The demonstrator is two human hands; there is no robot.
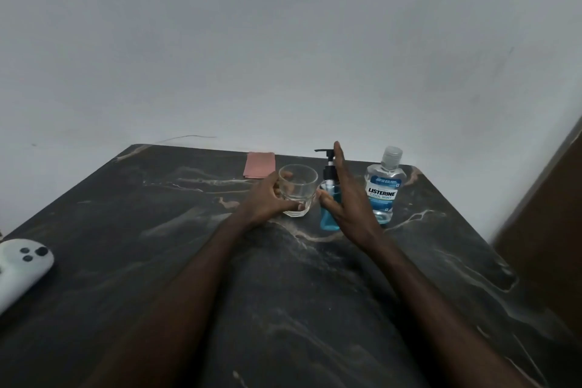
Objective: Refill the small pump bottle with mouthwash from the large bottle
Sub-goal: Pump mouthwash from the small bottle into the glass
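Two arms (189, 299), one controller (22, 264), one glass (299, 189), two bottles (382, 189).

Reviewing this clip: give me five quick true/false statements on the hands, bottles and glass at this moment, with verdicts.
1. The left hand grips the glass. True.
2. The large bottle lies on its side. False: it stands upright with its cap on.
3. The right hand has straight fingers beside the pump bottle. True.
4. The pump head is off the pump bottle. False: it is on.
5. The pink cloth lies under the glass. False: it lies apart, behind the glass.
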